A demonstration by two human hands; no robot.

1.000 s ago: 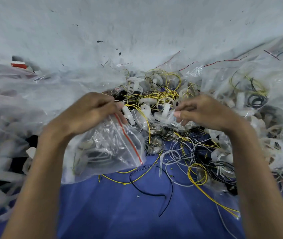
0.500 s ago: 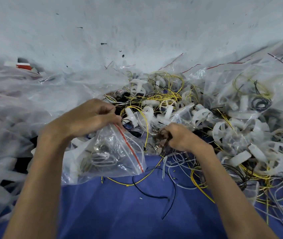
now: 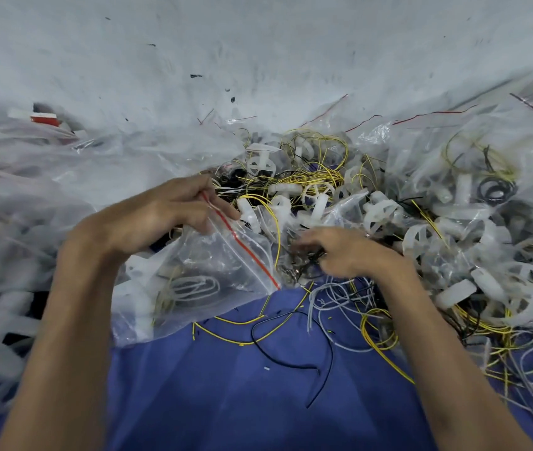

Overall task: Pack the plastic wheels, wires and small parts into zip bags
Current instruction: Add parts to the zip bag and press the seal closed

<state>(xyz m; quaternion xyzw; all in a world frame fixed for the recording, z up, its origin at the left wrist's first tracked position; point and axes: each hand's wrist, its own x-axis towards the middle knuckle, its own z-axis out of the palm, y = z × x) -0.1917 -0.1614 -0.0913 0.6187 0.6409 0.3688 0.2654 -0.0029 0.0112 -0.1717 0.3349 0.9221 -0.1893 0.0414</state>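
Blue cloth [image 3: 209, 402]; left hand [image 3: 161, 213] with bag [image 3: 213, 271], right hand [image 3: 353, 252] with wires [image 3: 305, 257]

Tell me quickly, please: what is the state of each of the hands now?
Left hand: closed, pinching the zip bag at its red-striped mouth.
Right hand: closed, fingers curled round a dark tangle of small parts; blurred.

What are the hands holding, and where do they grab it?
The left hand pinches the zip bag at its red-striped top edge. The right hand is in dark small parts; blur hides whether it grips.
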